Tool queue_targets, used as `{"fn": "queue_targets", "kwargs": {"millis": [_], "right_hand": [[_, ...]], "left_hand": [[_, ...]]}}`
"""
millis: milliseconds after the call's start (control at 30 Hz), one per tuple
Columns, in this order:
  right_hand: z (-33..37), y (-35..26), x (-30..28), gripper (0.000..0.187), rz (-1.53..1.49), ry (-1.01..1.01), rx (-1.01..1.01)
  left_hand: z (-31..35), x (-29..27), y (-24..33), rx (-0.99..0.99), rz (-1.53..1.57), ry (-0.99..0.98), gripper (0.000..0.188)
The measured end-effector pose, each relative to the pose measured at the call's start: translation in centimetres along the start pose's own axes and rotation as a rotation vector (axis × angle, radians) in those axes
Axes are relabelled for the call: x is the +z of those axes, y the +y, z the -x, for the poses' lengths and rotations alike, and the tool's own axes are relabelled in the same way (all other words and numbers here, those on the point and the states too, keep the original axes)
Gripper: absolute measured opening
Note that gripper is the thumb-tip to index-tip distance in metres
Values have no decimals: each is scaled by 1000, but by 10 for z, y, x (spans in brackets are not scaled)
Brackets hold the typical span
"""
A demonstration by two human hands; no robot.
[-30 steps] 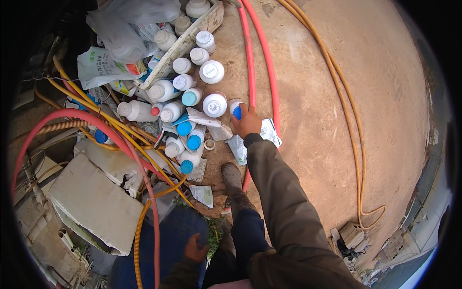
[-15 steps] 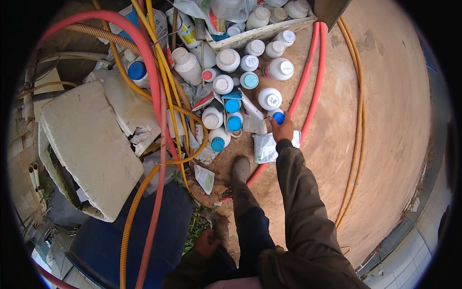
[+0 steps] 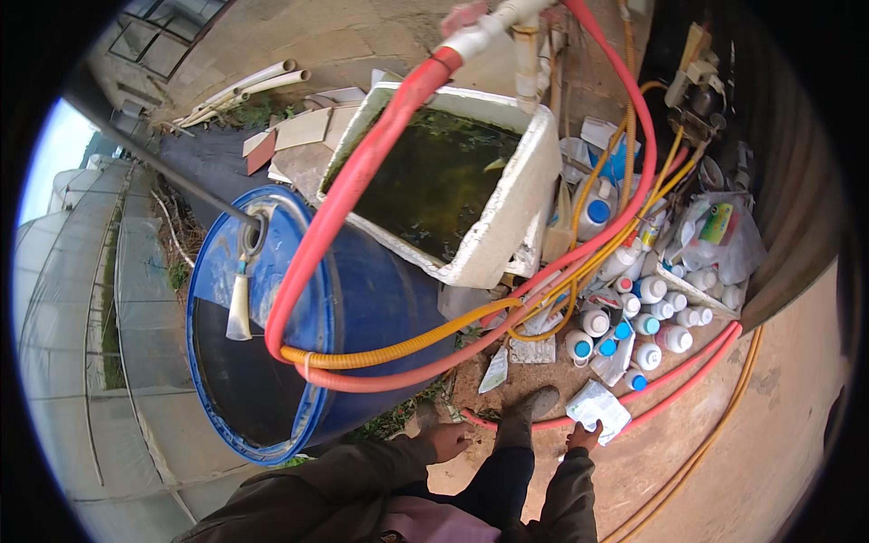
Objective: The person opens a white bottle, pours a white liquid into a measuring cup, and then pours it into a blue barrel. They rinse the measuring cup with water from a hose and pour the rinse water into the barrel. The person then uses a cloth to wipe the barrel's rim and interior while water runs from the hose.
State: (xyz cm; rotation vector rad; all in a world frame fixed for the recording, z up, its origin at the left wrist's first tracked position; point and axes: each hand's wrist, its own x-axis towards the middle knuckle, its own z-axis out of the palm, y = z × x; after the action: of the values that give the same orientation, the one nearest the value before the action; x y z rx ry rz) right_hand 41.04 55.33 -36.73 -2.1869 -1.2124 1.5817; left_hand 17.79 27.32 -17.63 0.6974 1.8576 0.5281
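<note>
My right hand grips the near edge of a white printed packet, thumb and fingers closed on it. The packet is over the red hose, beside a white bottle with a blue cap. Loosely curled, my left hand hangs in front of me near my boot, with nothing visible in it. Beyond the packet stand several white bottles, some with blue or turquoise caps.
A big blue drum with dark contents lies left. Behind it is a white foam box holding green water. Red hose and yellow hoses loop across. A crate with bottles and plastic bags stands right.
My view has swung left, bringing the drum and foam box into sight. My right hand has left the blue-capped bottle and taken hold of the packet. The left hand has come forward.
</note>
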Motion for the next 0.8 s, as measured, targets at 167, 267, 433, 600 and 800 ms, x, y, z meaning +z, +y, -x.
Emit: {"fn": "queue_targets", "kwargs": {"millis": [167,267,433,600,800], "right_hand": [[74,-35,7,71,-48,-137,-45],[120,-87,17,69,-94,-196,-158],[224,-208,43,57,-83,-352,-591],[355,-286,68,47,-73,-622,-896],[447,-308,102,45,10,-886,-1119]], "left_hand": [[73,-44,21,238,57,219,35],[123,-73,43,319,132,176,37],[212,-104,67,516,240,288,36],[307,-124,43,586,341,503,36],[381,-160,-15,328,357,1073,26]]}}
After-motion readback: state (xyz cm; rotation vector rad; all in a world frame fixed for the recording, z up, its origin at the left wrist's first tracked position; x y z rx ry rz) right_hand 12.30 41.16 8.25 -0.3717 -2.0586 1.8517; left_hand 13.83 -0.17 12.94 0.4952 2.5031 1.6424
